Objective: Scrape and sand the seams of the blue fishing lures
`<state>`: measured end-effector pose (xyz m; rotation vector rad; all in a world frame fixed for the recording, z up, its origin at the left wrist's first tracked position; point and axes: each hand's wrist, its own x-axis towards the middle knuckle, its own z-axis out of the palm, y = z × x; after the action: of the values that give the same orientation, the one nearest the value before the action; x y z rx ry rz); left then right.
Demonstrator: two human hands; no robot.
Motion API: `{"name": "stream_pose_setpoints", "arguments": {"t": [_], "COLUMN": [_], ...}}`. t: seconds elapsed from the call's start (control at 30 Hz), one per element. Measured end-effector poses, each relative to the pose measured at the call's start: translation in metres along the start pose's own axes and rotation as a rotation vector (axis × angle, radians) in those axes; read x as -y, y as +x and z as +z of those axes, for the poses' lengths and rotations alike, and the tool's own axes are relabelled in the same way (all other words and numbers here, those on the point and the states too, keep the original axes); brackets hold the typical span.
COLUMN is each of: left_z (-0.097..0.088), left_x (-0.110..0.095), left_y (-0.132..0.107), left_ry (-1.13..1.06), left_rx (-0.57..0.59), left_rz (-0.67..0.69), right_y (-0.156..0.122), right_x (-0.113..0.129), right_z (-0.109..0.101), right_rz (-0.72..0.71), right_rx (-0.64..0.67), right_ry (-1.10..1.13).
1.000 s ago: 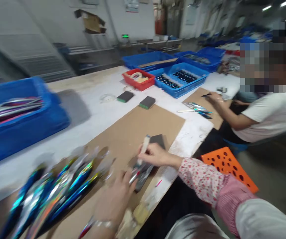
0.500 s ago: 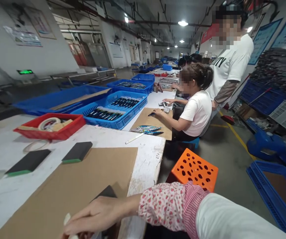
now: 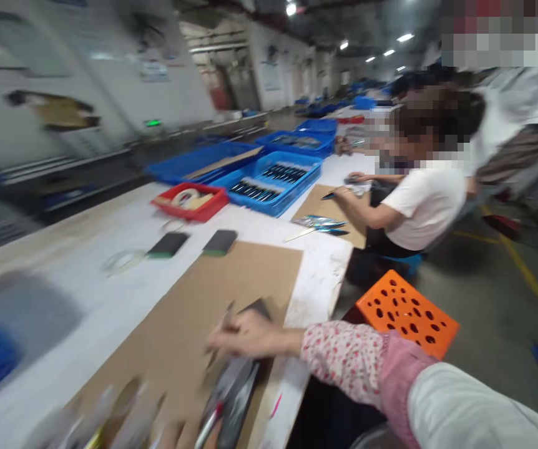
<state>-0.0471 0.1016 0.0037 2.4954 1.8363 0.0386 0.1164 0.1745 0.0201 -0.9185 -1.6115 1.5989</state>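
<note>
My right hand (image 3: 245, 333) is over the brown cardboard sheet (image 3: 213, 293), fingers closed around a thin thing that is too blurred to name. Partly under it lies a dark block (image 3: 262, 307). Just below, a shiny grey-black piece (image 3: 237, 380) rests near the table edge. At the bottom of the head view, part of my left hand (image 3: 180, 433) shows, smeared by motion, beside a slim silver piece with a pink spot (image 3: 213, 419). Several blurred, slender shiny pieces (image 3: 110, 418) lie to its left.
Two dark blocks with green undersides (image 3: 168, 244) lie beyond the cardboard, near a tape ring (image 3: 123, 262). Behind are a red tray (image 3: 208, 212) and a blue crate (image 3: 281, 202) of dark slender pieces. An orange stool (image 3: 404, 315) stands right; a co-worker (image 3: 428, 199) sits beyond.
The head view has swung left and down, showing more of the near table. My right hand appears farther from the bottom edge, and part of my left hand has come into view.
</note>
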Motion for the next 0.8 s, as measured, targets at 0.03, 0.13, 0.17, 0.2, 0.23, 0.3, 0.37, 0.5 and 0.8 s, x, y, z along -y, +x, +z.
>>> {"name": "stream_pose_setpoints", "arguments": {"t": [0.03, 0.13, 0.17, 0.2, 0.23, 0.3, 0.37, 0.5, 0.8], "left_z": [-0.005, -0.019, -0.023, -0.026, -0.029, -0.031, -0.032, -0.029, -0.024], "left_x": [0.002, -0.012, -0.018, -0.022, -0.025, -0.029, -0.031, -0.03, -0.033], "left_y": [-0.024, -0.058, -0.058, -0.055, -0.05, -0.044, -0.042, -0.045, -0.047], "left_ry": [0.019, 0.095, 0.097, 0.096, 0.101, 0.105, 0.106, 0.118, 0.11], "left_rx": [0.058, 0.205, 0.236, 0.251, 0.267, 0.286, 0.293, 0.289, 0.275], "left_rz": [-0.053, -0.204, -0.233, -0.251, -0.27, -0.286, -0.289, -0.282, -0.285], "right_y": [-0.002, -0.001, 0.0, 0.0, 0.0, -0.001, -0.003, -0.002, 0.0], "right_x": [-0.003, -0.012, -0.015, -0.018, -0.02, -0.023, -0.024, -0.022, -0.003], "right_z": [0.001, 0.0, -0.001, -0.001, -0.001, 0.0, 0.001, 0.0, -0.003], "right_rz": [0.024, 0.036, 0.013, -0.003, -0.016, -0.033, -0.043, -0.121, -0.163], "right_rx": [-0.038, -0.095, -0.063, -0.036, -0.004, 0.045, 0.074, 0.069, 0.268], "right_ry": [0.028, 0.047, 0.069, 0.084, 0.097, 0.1, 0.079, -0.082, -0.439]}}
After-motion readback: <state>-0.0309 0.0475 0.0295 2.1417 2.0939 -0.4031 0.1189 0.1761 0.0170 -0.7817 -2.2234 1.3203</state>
